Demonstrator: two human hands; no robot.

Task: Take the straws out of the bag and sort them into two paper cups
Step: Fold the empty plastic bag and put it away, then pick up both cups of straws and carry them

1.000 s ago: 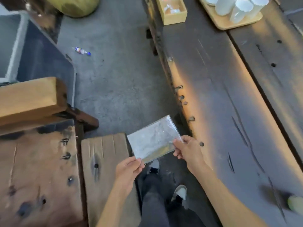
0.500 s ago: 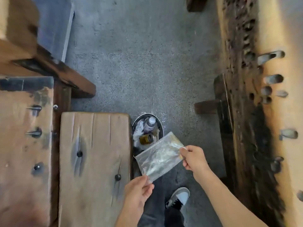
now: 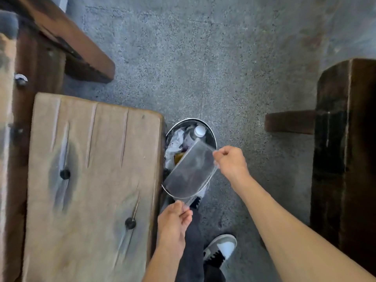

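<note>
A clear plastic bag is stretched flat between my two hands, directly above a round metal trash bin. My left hand pinches the bag's near lower corner. My right hand pinches its far right corner. The bag looks see-through and I see no straws in it. No paper cups are in view.
The bin on the grey concrete floor holds a bottle with a white cap and crumpled paper. A pale wooden bench is just left of the bin. A dark wooden table leg stands at right. My shoe is below.
My view has swung from the table top down to the floor. Both hands have carried the bag over the bin, which now fills more of the view.
</note>
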